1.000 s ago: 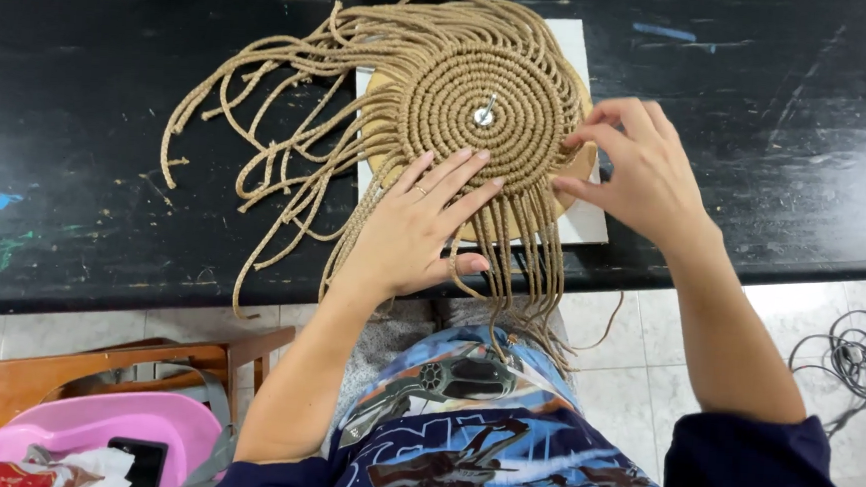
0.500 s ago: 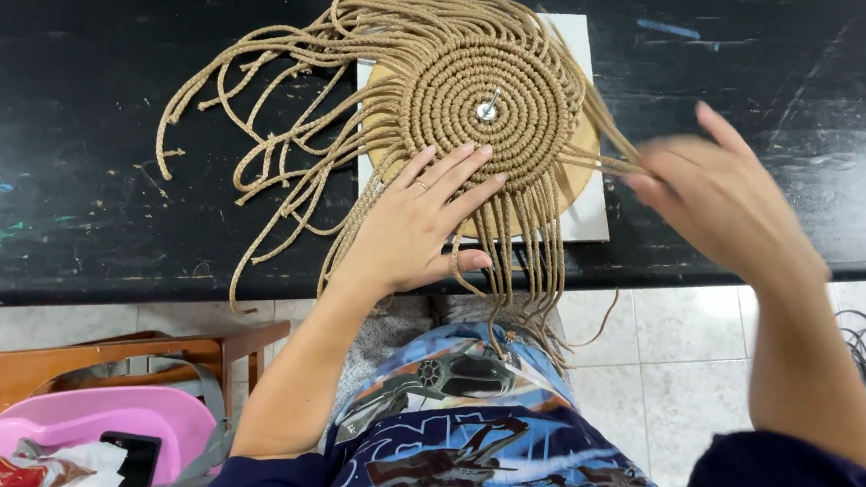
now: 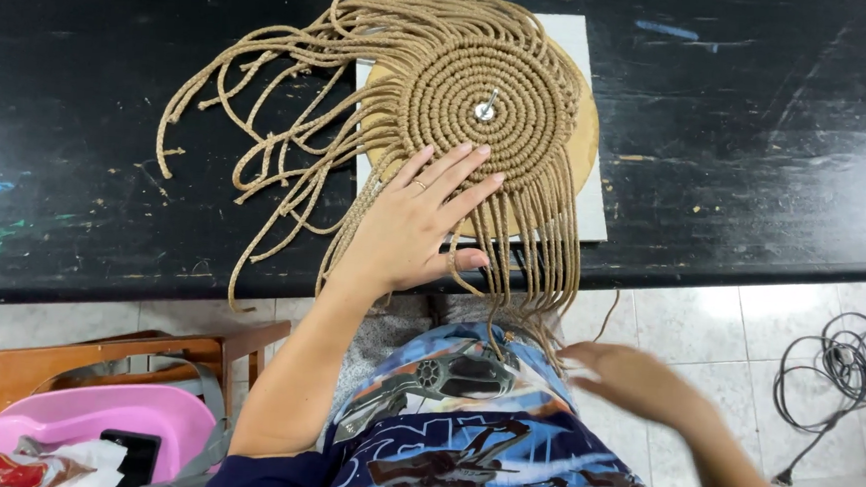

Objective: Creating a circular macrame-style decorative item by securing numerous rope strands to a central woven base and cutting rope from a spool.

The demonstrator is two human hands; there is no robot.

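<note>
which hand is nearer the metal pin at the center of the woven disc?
Left. The left hand lies flat on the woven disc just below the pin; the right hand is off the table, lower.

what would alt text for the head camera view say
A person's left hand lies flat, fingers spread, on a round tan woven cord mat resting on a board atop a black table, loose cords fanning left and over the near edge. The right hand, blurred, is off the table above their lap.
</note>
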